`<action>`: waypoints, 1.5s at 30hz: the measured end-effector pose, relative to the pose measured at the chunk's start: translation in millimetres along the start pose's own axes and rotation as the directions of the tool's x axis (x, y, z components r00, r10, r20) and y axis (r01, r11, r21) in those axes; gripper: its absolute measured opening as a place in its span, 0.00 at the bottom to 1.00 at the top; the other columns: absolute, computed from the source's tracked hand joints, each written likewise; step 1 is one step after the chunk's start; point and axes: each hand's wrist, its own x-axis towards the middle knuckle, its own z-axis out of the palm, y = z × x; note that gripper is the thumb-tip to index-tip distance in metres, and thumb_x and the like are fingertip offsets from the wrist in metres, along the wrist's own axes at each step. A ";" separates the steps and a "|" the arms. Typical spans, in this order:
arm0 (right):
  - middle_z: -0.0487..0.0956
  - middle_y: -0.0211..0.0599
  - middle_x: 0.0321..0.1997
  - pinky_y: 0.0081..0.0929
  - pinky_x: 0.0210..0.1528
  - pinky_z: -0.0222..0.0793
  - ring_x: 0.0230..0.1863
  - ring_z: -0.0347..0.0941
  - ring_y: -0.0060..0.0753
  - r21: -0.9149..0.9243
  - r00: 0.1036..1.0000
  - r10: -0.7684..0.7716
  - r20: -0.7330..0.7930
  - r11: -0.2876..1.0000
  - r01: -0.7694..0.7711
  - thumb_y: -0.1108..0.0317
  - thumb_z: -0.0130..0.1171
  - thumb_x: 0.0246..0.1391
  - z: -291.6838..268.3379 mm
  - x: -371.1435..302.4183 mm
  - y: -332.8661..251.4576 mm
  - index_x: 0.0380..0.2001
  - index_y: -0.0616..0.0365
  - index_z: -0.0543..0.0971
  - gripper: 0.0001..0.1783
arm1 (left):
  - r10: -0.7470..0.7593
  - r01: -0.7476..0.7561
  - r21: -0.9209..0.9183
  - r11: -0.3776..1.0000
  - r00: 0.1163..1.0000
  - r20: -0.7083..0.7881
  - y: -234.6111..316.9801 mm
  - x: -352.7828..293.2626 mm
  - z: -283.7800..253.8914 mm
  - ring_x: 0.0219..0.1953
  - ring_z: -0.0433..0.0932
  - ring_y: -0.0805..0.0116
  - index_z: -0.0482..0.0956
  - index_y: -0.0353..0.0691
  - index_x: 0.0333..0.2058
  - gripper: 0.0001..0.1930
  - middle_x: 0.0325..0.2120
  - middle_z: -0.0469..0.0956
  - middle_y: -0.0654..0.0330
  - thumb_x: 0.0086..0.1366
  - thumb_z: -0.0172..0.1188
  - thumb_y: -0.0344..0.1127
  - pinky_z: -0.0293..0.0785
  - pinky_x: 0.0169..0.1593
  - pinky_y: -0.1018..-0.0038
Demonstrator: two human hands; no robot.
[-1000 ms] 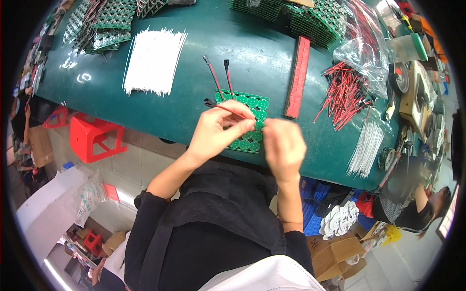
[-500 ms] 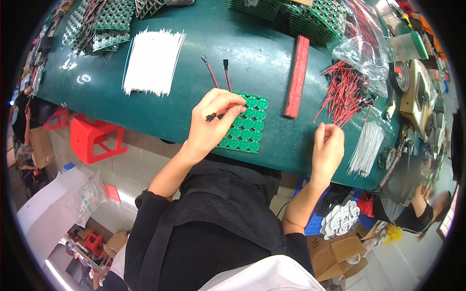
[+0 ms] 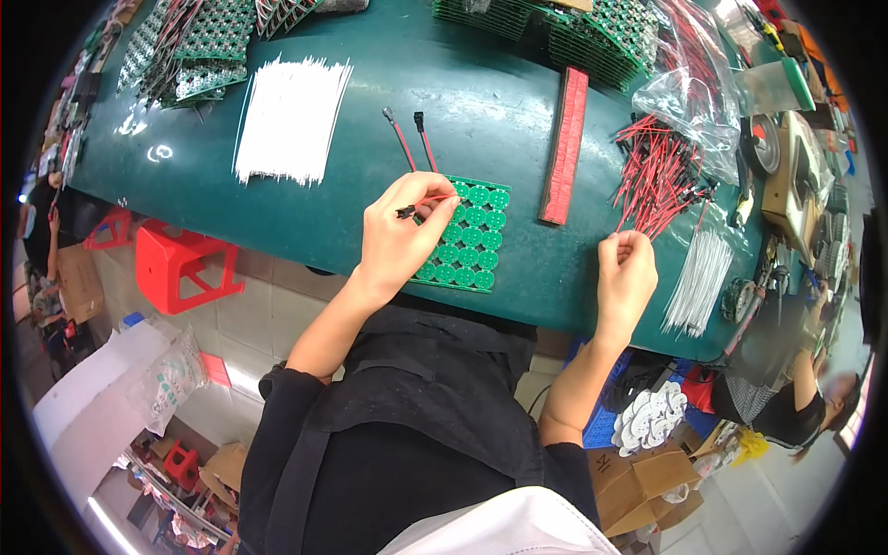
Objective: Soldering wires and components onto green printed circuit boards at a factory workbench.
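Observation:
A green panel of round circuit boards (image 3: 474, 236) lies on the dark green table (image 3: 370, 111) in front of me. My left hand (image 3: 400, 231) rests on the panel's left side and pinches a thin red wire with a black plug at its end. My right hand (image 3: 627, 273) is to the right of the panel, fingers curled, beside a heap of red and black wires (image 3: 659, 176); whether it holds one I cannot tell. Two more red wires with black plugs (image 3: 412, 139) lie just beyond the panel.
A bundle of white wires (image 3: 289, 118) lies at the left, another white bundle (image 3: 698, 277) at the right edge. A long red strip (image 3: 566, 143) lies right of the panel. Stacks of green boards (image 3: 199, 37) sit at the back. A red stool (image 3: 180, 268) stands below the table.
My right hand left the panel and moved right to the heap of red and black wires. My left hand stayed on the panel with its wire.

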 end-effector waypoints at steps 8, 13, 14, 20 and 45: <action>0.78 0.41 0.30 0.20 0.27 0.76 0.26 0.76 0.25 0.719 0.990 0.134 0.040 0.684 -0.122 0.75 0.52 0.64 -10.2 -16.7 5.4 0.39 0.66 0.69 0.05 | 0.073 -0.072 0.036 0.997 0.997 -0.005 -4.2 -0.7 2.0 0.31 0.81 0.75 0.80 0.31 0.36 0.06 0.33 0.80 0.58 0.59 0.65 0.23 0.79 0.34 0.80; 0.78 0.42 0.32 0.21 0.28 0.77 0.29 0.77 0.27 0.795 0.996 0.062 -0.063 0.606 0.012 0.74 0.54 0.63 -12.9 -20.1 -3.8 0.42 0.68 0.71 0.08 | 0.189 -0.182 0.149 0.972 0.981 -0.033 -6.1 1.3 5.9 0.26 0.81 0.73 0.78 0.36 0.34 0.06 0.30 0.80 0.60 0.58 0.65 0.24 0.77 0.28 0.78; 0.78 0.43 0.34 0.22 0.30 0.78 0.30 0.78 0.28 0.799 0.995 0.062 -0.080 0.601 0.027 0.75 0.54 0.63 -12.3 -20.5 -6.9 0.46 0.70 0.71 0.10 | 0.202 -0.195 0.179 0.964 0.979 -0.023 -6.1 1.4 5.5 0.25 0.81 0.73 0.77 0.36 0.33 0.05 0.28 0.79 0.61 0.58 0.65 0.25 0.77 0.27 0.77; 0.80 0.47 0.38 0.26 0.34 0.81 0.36 0.80 0.35 0.829 0.996 0.030 -0.088 0.556 0.057 0.76 0.54 0.63 -10.7 -24.5 -23.3 0.52 0.73 0.72 0.16 | 0.252 -0.242 0.277 0.930 0.968 -0.001 -7.2 2.5 6.8 0.22 0.79 0.71 0.75 0.37 0.31 0.07 0.25 0.78 0.62 0.57 0.66 0.27 0.74 0.25 0.76; 0.75 0.46 0.39 0.43 0.40 0.72 0.38 0.75 0.51 -0.442 0.988 -0.147 -0.056 0.890 0.108 0.57 0.60 0.58 -2.1 22.6 -9.3 0.37 0.60 0.74 0.16 | 0.180 -0.187 0.066 0.980 0.978 0.101 3.6 6.9 10.0 0.29 0.82 0.69 0.79 0.34 0.35 0.06 0.30 0.80 0.58 0.59 0.64 0.26 0.79 0.35 0.75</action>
